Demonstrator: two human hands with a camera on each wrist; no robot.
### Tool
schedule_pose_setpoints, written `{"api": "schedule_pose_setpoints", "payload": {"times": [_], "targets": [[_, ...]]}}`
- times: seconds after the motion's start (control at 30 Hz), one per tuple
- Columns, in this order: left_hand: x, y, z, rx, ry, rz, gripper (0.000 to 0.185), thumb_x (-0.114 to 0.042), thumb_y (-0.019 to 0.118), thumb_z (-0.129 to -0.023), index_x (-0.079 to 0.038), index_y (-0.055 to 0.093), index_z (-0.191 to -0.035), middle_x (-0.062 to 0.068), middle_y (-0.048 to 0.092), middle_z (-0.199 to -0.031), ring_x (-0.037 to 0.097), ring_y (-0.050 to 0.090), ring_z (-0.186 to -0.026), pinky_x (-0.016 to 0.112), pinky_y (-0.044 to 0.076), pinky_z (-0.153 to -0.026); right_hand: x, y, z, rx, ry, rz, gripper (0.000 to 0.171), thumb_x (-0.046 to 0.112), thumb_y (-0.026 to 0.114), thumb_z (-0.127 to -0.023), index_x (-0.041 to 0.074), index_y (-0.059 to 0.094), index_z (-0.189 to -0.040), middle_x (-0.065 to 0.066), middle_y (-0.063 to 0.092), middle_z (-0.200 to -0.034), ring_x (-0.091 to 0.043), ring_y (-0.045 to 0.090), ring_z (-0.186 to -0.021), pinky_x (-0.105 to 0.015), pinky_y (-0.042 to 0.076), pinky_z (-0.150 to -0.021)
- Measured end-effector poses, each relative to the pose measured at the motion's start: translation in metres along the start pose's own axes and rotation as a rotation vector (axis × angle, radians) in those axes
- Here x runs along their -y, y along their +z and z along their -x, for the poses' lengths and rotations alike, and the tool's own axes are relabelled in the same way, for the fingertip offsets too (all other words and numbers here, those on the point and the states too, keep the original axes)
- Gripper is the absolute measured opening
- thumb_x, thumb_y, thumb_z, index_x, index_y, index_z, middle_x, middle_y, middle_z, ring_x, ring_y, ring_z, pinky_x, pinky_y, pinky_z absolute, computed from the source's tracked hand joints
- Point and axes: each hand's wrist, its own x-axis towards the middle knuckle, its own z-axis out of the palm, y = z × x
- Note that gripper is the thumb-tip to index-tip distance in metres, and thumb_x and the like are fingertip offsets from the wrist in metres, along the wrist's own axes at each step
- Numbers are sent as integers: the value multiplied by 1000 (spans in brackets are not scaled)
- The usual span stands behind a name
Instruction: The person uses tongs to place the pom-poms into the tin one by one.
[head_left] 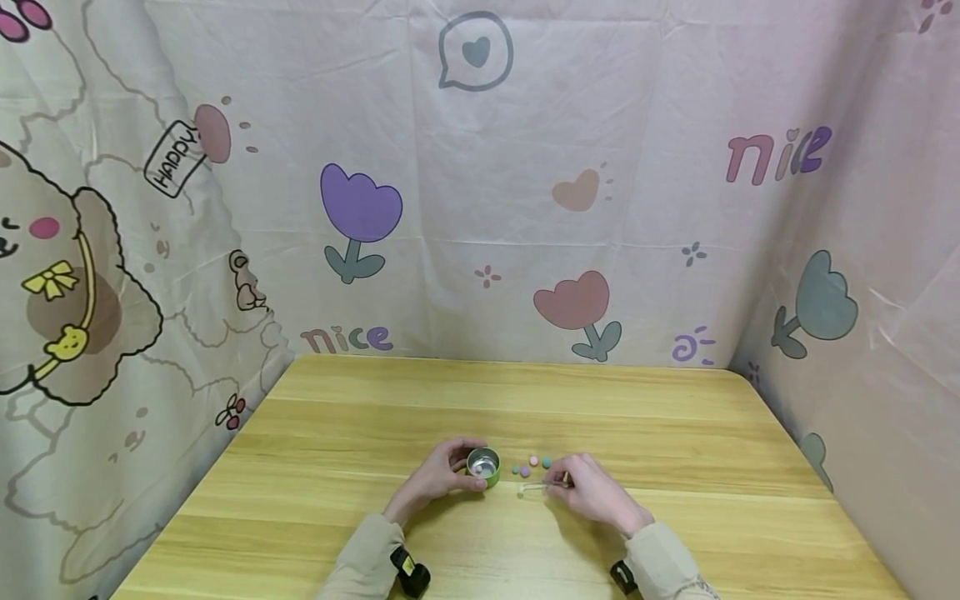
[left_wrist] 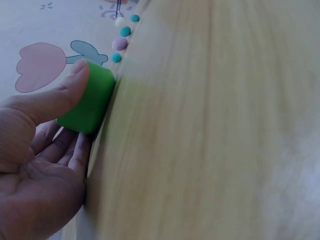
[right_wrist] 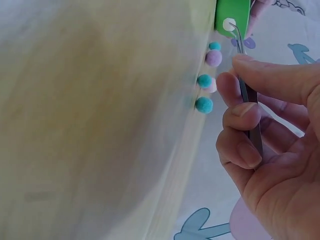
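Observation:
My left hand (head_left: 442,473) grips a small round green tin (head_left: 491,481) on the table, thumb on the near side and fingers around the far side. The tin's open top faces up and its inside is silvery. In my right hand (head_left: 596,492), a pair of thin metal tweezers (right_wrist: 248,95) is pinched between thumb and fingers. The bent tips hold a small white pom-pom (right_wrist: 229,25), which in the head view hangs to the right of the tin. Between the tin and the right hand lie several small pom-poms, among them a purple one (head_left: 525,472) and a teal one (right_wrist: 204,105).
The wooden table (head_left: 360,417) spreads around both hands. A printed cloth (head_left: 480,150) with flowers and words hangs behind it and along both sides. Each wrist carries a black strapped camera, such as the left one (head_left: 411,573).

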Motion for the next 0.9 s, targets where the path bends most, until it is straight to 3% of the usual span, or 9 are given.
{"api": "schedule_pose_setpoints", "payload": {"times": [0.7, 0.9], "targets": [[0, -1, 0, 4, 16, 13, 65, -2, 81, -82, 11, 49, -137, 31, 54, -138, 46, 52, -132, 55, 38, -120, 13, -4, -11, -57, -3, -6, 9, 6, 70, -90, 2, 75, -95, -9, 77, -93, -2, 56, -67, -17, 51, -56], [0, -1, 1, 2, 9, 20, 66, -1, 81, -81, 11, 49, -137, 31, 54, -138, 46, 51, -132, 55, 39, -120, 15, -6, -14, -77, -19, -9, 12, 5, 71, -90, -1, 75, -99, -7, 75, -86, 0, 54, -63, -17, 50, -54]]}}
